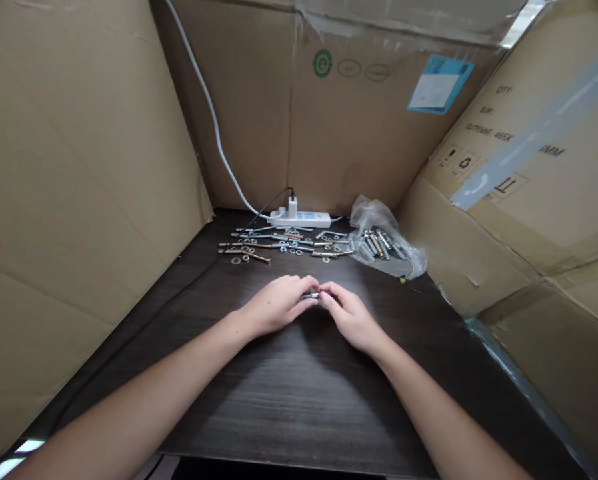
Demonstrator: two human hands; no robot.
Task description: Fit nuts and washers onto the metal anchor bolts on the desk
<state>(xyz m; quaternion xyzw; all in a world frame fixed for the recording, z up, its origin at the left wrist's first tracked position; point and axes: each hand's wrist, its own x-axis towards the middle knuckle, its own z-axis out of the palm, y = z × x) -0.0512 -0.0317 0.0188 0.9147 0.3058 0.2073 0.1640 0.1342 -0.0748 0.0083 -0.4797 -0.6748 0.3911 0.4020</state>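
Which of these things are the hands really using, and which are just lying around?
In use:
- left hand and right hand, both gripping one small metal bolt
- loose bolts and washers laid out behind
- plastic bag of bolts

Just lying about:
- white power strip with plugged-in charger
- cardboard boxes
- dark table

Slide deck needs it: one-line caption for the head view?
Both hands, left hand and right hand, hold a small bolt over a dark table.

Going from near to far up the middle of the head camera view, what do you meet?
Bare dark table → the two hands pinching a small bolt → loose bolts and washers → white power strip → cardboard wall.
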